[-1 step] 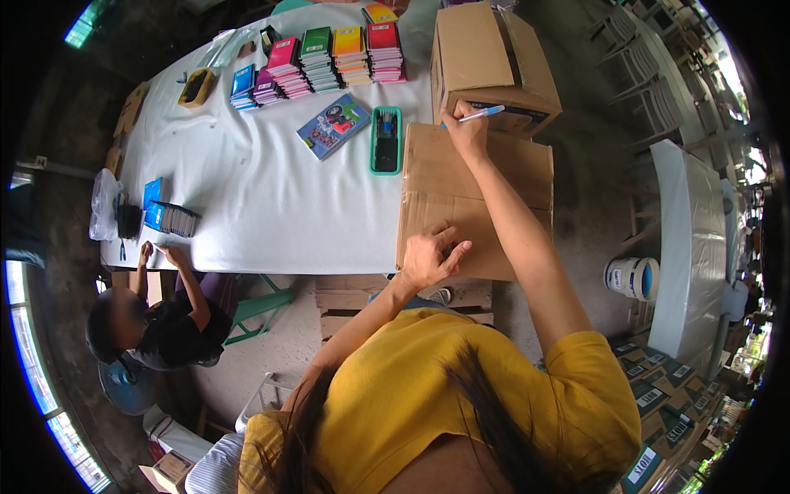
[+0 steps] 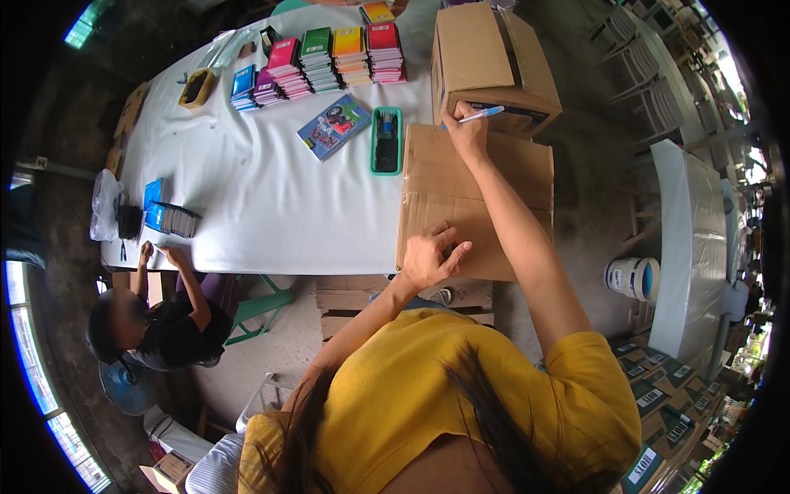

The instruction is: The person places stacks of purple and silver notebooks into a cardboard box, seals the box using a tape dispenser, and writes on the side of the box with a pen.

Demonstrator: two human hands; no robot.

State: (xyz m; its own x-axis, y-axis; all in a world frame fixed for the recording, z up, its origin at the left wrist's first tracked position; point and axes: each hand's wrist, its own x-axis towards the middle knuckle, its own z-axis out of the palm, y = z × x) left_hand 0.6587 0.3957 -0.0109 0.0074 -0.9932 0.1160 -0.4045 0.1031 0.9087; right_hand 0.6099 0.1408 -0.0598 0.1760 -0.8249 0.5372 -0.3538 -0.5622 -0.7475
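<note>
My right hand [image 2: 466, 133] is closed around a blue-and-white pen [image 2: 482, 114], over the far left part of a brown cardboard box [image 2: 485, 177]. Its tip is hidden behind my fingers. My left hand [image 2: 434, 258] rests on the near left part of the same box, holding nothing, with its thumb and fingers apart and slightly bent. Just left of the box lies a green pencil tray [image 2: 401, 144] with a dark object and small items in it. A blue notebook with a picture cover [image 2: 333, 126] lies flat beyond the tray's left side.
A taller cardboard box [image 2: 473, 53] adjoins the far edge. Several stacks of coloured notebooks [image 2: 317, 62] line the back of the white-covered table [image 2: 271, 214]. At the left, a co-worker [image 2: 181, 329] sits by blue notebooks [image 2: 169, 214]. A white bucket [image 2: 629, 278] stands at right.
</note>
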